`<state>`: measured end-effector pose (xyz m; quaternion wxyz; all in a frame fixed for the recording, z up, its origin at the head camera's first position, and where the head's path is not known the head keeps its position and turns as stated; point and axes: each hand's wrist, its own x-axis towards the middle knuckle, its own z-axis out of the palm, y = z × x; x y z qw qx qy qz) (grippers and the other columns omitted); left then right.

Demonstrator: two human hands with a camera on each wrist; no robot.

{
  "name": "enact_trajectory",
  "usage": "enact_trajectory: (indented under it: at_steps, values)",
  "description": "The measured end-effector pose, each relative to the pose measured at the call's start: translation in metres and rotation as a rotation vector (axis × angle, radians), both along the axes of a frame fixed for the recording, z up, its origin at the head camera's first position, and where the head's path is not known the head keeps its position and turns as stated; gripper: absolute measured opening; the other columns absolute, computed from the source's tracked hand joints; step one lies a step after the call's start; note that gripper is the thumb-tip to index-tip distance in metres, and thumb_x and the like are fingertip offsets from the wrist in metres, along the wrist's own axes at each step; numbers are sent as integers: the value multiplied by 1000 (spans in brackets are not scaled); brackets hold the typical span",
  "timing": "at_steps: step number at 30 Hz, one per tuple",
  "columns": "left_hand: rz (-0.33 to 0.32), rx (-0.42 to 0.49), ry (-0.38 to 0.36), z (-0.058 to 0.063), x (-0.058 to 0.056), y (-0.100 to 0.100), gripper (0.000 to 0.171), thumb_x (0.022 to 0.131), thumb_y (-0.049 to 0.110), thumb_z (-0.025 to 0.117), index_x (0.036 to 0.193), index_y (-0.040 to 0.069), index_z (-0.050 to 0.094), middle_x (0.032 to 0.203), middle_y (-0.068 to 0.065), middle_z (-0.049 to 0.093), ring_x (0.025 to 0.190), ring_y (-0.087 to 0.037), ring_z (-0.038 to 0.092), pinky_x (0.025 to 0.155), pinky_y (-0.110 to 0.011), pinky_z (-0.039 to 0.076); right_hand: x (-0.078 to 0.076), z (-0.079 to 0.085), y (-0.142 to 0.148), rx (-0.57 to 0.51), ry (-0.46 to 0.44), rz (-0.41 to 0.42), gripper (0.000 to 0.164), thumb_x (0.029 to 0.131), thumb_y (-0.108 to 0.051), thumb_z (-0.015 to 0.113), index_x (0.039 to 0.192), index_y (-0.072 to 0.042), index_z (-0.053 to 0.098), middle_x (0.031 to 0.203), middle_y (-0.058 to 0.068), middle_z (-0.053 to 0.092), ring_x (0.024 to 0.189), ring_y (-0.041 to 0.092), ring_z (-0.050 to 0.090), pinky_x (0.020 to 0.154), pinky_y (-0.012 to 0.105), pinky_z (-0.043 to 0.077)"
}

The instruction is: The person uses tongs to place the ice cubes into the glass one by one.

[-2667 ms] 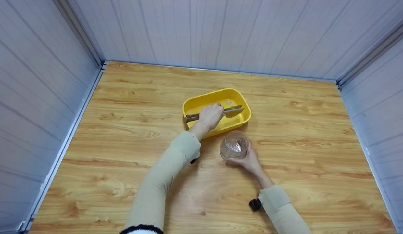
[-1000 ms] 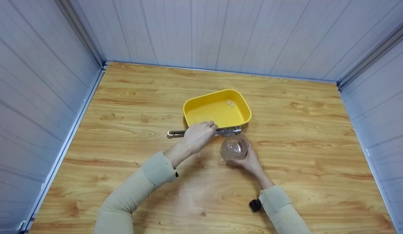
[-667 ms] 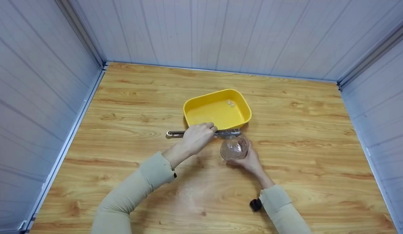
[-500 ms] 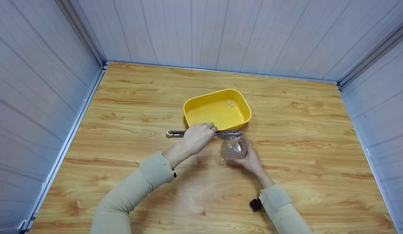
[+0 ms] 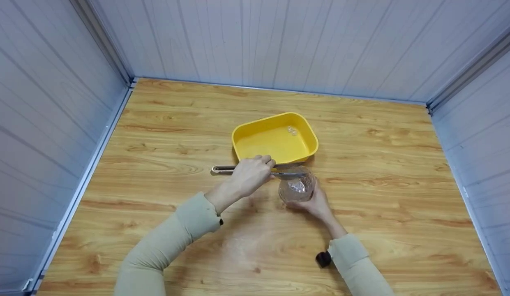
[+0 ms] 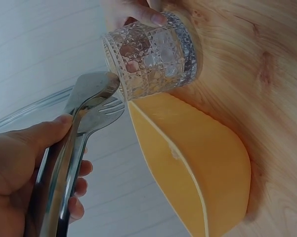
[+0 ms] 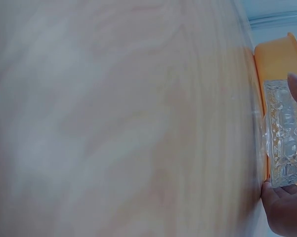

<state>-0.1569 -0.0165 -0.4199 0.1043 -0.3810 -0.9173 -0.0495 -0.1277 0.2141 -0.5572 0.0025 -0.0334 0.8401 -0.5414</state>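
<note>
My left hand (image 5: 251, 174) grips metal tongs (image 6: 64, 163) around their arms. Their two ends, one slotted like a fork, stand apart over the rim of a clear cut-patterned drinking glass (image 6: 155, 57), with nothing visible between them. The glass stands upright on the table, and my right hand (image 5: 314, 201) holds it round its side, thumb and fingers on opposite sides. Clear pieces like ice cubes (image 5: 296, 187) lie at the bottom of the glass. Just behind the glass is a yellow tub (image 5: 275, 158), with a few more clear cubes (image 5: 292, 130) in its far right corner.
The wood-patterned tabletop (image 5: 394, 172) is bounded by pale panel walls (image 5: 255, 41) at the back and both sides. A small black object (image 5: 323, 259) sits by the right sleeve cuff.
The tongs have come out of the yellow tub to the glass with a clear cube in them. Their ends have since spread and the cube has left them. My right hand keeps still.
</note>
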Motion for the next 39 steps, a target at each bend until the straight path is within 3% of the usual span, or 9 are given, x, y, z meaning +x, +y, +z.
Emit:
enact_trajectory:
  at_steps: [12,18,24,31,39]
  values:
    - [64,57,-60,-4,-7,-3,36,84,33,62,104,2,59,92,-6,58,76,-21,55,59,-32,48,0,1,0,-10,-10,3,108,51,-14,88,138,-1,25,131,20,41,121,30,37,102,39,24]
    - [140,91,-77,-7,-18,-3,41,83,36,62,104,0,57,90,-8,56,78,-24,56,61,-34,48,1,-1,1,-24,55,22,105,53,-11,87,137,1,25,131,22,40,121,34,37,102,43,23]
    - [195,92,-147,-8,-31,-1,44,86,36,59,109,-2,56,94,-12,57,81,-25,56,66,-36,48,0,-1,0,9,13,-1,107,53,-15,87,138,0,25,132,20,40,122,29,36,102,39,24]
    - [233,92,-179,-12,-45,3,44,85,36,59,106,-2,57,93,-13,56,81,-26,56,69,-36,48,1,-1,0,-1,10,-4,106,52,-16,87,137,1,25,132,21,39,122,31,36,102,41,24]
    - [310,56,-253,-18,-61,11,43,86,37,59,106,0,57,95,-12,55,83,-26,56,67,-38,49,1,0,-1,7,-27,-10,107,53,-17,87,138,-1,24,133,19,38,123,29,35,103,40,23]
